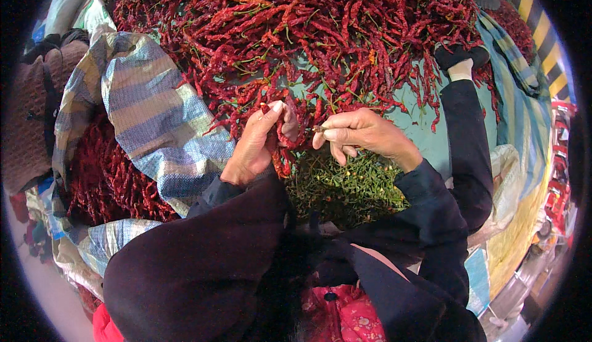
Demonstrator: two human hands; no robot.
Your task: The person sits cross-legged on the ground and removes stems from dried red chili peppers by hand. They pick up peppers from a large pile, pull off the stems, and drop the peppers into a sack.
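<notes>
My left hand (261,141) is closed around several wrinkled red chili peppers (282,165), some of which hang below the palm. A pepper end sticks up by its thumb. Just to the right, my right hand (370,134) pinches a small brownish chili stem (319,129) between thumb and forefinger. Under both hands lies a heap of loose green and brown chili stems (347,185). Beyond them spreads a large pile of red chili peppers (314,18), many with green stems attached, on a pale green sheet (416,106).
At left, a striped woven sack (143,92) gapes over more red chilies (115,171). A leg in dark trousers (467,134) and a black shoe (448,58) border the pile at right. Another striped sack (518,97) lies beyond. Brown knitted cloth (27,120) is at far left.
</notes>
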